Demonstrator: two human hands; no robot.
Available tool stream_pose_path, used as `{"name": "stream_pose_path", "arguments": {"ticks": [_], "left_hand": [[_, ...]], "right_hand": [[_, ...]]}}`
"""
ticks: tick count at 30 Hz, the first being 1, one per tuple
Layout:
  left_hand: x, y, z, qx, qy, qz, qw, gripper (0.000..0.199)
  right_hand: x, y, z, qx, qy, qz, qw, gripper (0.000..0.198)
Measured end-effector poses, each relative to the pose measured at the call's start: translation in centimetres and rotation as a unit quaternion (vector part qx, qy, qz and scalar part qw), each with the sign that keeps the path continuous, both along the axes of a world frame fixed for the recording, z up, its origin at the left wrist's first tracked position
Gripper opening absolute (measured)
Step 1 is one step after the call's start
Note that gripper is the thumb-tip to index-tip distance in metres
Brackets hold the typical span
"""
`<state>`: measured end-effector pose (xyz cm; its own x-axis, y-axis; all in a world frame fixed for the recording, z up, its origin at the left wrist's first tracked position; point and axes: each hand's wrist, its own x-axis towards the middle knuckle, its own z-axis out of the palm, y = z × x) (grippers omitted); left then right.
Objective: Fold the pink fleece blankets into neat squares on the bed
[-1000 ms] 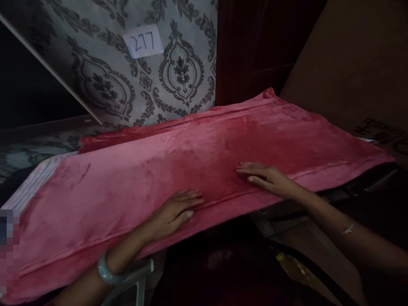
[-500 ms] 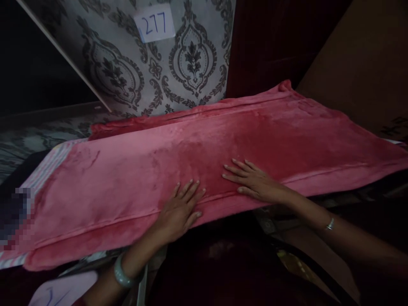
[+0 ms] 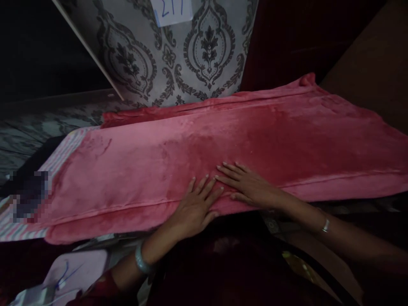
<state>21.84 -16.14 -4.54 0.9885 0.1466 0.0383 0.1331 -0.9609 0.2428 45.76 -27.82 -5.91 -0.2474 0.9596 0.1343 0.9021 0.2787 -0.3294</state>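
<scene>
A pink-red plush blanket (image 3: 134, 170) lies folded lengthwise, with layered edges along its near and far sides. My left hand (image 3: 195, 209) rests palm down on its near edge, fingers spread and pointing away from me. Close beside it, my right hand (image 3: 247, 185) also lies flat on the plush, its fingers stretched towards the left. The two hands' fingertips nearly meet. Neither hand grips anything. Darker and lighter patches show in the pile around them.
A striped cloth (image 3: 65, 155) shows beneath the blanket's left end. Behind stands a patterned wall (image 3: 172, 76) bearing a paper label (image 3: 174, 10). A pink stool-like surface (image 3: 84, 265) with a white device and cable (image 3: 35, 295) is at lower left.
My right hand has slid left over the blanket towards my left hand, so they are closer together. The view has shifted slightly, bringing the white device into sight.
</scene>
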Motion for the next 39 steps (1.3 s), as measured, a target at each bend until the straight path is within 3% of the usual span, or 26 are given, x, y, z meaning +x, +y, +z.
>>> {"name": "stream_pose_path", "arguments": {"ticks": [4,7,11,13,15,18,21,26,28,30,33,36,39], "left_hand": [[-1.9,-1.1,1.3,-0.042,0.002,-0.029,0.999,0.065],[-3.3,-0.1,3.0,-0.067,-0.007,-0.025,0.997,0.055],[-5.3,3.5,4.1,0.004,-0.03,0.155,0.987,0.056],[-6.4,5.3,3.6,0.042,-0.018,0.242,0.969,0.064],[-7.4,6.2,2.5,0.061,0.005,0.28,0.958,0.07],[-8.7,6.0,0.6,0.066,0.028,0.27,0.96,0.07],[-10.2,4.7,-0.3,0.062,0.009,0.251,0.966,0.065],[-12.4,4.8,1.2,0.018,-0.039,0.222,0.974,0.048],[-13.2,6.2,2.2,0.029,-0.059,0.253,0.965,0.046],[-14.3,8.2,2.8,0.069,-0.063,0.325,0.941,0.047],[-16.3,10.7,2.6,0.103,-0.034,0.413,0.904,0.051],[-18.5,11.6,1.4,0.075,-0.003,0.416,0.906,0.052],[-20.6,11.3,0.4,0.048,-0.029,0.386,0.921,0.048]], "right_hand": [[0.0,-2.6,0.3,-0.025,0.042,0.028,0.998,0.066],[0.5,-2.2,1.2,-0.03,0.096,0.042,0.994,0.053],[-0.1,2.4,2.2,0.026,0.101,0.04,0.994,0.053],[-1.1,5.3,2.1,0.048,0.073,0.041,0.995,0.058],[-2.2,7.5,1.4,0.047,0.046,0.044,0.997,0.062],[-3.5,8.5,0.1,0.009,0.016,0.066,0.998,0.063],[-4.1,7.1,-0.3,-0.024,0.016,0.111,0.993,0.063],[-4.0,6.4,1.8,-0.05,0.039,0.179,0.982,0.058],[-3.9,8.5,2.3,-0.023,0.035,0.165,0.985,0.058],[-4.0,12.0,2.3,0.023,0.022,0.134,0.99,0.062],[-4.7,18.2,1.3,0.061,-0.009,0.091,0.994,0.063],[-6.3,22.7,0.1,0.056,-0.035,0.06,0.996,0.061],[-9.1,23.2,-0.8,0.046,-0.041,0.107,0.992,0.063]]}}
